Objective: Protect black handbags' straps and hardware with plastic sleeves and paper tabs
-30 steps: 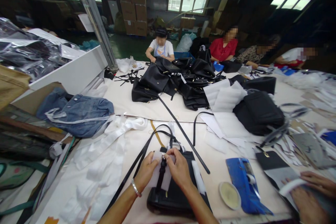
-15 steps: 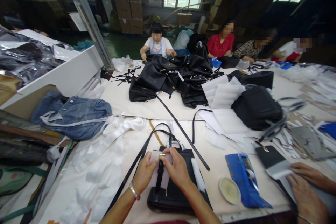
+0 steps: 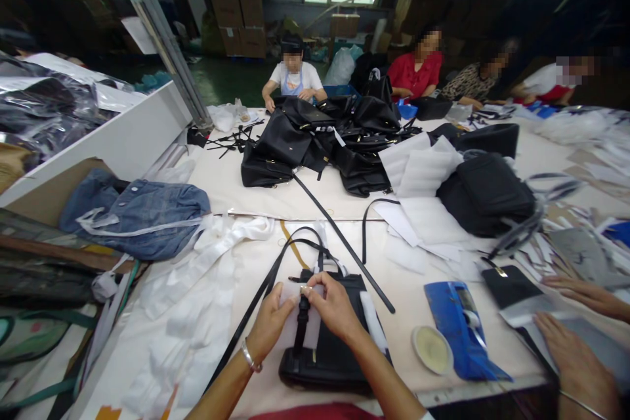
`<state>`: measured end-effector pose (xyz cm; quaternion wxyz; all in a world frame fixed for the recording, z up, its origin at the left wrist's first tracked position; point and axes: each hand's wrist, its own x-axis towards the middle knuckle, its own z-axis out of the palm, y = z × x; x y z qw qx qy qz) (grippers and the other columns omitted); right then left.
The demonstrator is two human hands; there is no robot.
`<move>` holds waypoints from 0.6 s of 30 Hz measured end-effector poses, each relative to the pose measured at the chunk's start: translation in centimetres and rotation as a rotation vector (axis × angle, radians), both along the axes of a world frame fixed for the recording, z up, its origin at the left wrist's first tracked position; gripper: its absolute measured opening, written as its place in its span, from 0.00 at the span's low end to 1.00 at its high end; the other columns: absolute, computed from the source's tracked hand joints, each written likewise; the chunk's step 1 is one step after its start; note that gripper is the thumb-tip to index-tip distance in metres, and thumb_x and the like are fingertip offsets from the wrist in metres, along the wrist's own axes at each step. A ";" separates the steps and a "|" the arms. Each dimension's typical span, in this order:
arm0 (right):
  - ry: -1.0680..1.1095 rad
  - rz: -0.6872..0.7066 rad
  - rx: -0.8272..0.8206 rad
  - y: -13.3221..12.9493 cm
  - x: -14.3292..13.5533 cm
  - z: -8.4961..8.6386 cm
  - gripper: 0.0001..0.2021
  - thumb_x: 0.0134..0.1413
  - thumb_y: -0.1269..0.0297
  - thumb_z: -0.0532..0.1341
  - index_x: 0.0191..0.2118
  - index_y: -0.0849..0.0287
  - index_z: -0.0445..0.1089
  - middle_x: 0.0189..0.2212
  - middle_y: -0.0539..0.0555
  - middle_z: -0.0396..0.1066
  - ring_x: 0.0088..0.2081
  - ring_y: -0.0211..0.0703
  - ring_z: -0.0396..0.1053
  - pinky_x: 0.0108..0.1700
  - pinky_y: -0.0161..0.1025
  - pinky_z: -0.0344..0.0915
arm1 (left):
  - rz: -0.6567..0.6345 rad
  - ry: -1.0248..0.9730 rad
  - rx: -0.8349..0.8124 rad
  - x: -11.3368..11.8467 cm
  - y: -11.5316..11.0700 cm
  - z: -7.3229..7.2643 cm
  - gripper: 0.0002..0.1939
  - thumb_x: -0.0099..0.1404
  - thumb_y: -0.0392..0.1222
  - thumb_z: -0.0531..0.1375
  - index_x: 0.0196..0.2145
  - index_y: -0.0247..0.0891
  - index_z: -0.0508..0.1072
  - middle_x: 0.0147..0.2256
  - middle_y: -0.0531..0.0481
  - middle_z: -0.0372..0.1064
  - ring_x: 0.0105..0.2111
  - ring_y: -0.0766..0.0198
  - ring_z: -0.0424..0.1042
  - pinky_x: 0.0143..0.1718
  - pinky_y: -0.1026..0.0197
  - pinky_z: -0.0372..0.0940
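Note:
A black handbag [image 3: 339,335] lies at the table's front edge, its long strap [image 3: 246,315] looping out to the left. My left hand [image 3: 273,315] is closed on a white foam sheet [image 3: 310,335] that lies over the bag's front. With finger and thumb, my right hand [image 3: 332,302] pinches the gold clasp [image 3: 306,290] at the top of a narrow black buckle strap [image 3: 300,328]. This strap runs down over the foam. Another white foam roll [image 3: 373,321] is tucked along the bag's right side.
A blue holder [image 3: 455,328] and a round dish [image 3: 432,349] sit to the right. Beyond them are a co-worker's hands [image 3: 573,348] on a black piece. A pile of black bags [image 3: 305,144], a denim bag [image 3: 142,216] and foam sheets [image 3: 428,177] lie around; several people sit opposite.
My hands stay at the clasp, with slightly shifted fingers, and the foam shows more to its left. The co-worker's hands at right have moved over the pale sheet.

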<state>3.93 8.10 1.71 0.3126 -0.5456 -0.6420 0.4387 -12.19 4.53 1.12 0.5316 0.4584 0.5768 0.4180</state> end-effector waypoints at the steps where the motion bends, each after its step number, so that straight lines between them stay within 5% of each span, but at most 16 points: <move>1: 0.012 0.008 -0.013 0.1 0.1 0.0 0.05 0.51 0.62 0.59 0.32 0.56 0.68 0.26 0.46 0.68 0.27 0.37 0.63 0.30 0.33 0.56 | -0.017 -0.069 -0.026 -0.1 0.2 0.0 0.10 0.60 0.45 0.56 0.37 0.37 0.68 0.33 0.51 0.69 0.36 0.61 0.67 0.40 0.60 0.61; 12: 0.074 -0.007 -0.047 0.7 0.7 -1.5 0.07 0.50 0.59 0.60 0.32 0.57 0.69 0.24 0.45 0.66 0.24 0.36 0.58 0.26 0.33 0.53 | -0.042 -0.659 -0.258 1.0 0.0 0.9 0.20 0.59 0.45 0.60 0.48 0.33 0.69 0.40 0.41 0.73 0.38 0.56 0.71 0.42 0.54 0.63; 18: 0.104 -0.001 0.037 0.7 0.2 -0.3 0.04 0.51 0.63 0.59 0.33 0.57 0.68 0.29 0.47 0.69 0.31 0.38 0.64 0.35 0.34 0.58 | 0.049 -0.614 -0.217 2.4 -0.3 1.0 0.21 0.58 0.44 0.62 0.48 0.32 0.71 0.45 0.39 0.71 0.44 0.54 0.69 0.48 0.53 0.60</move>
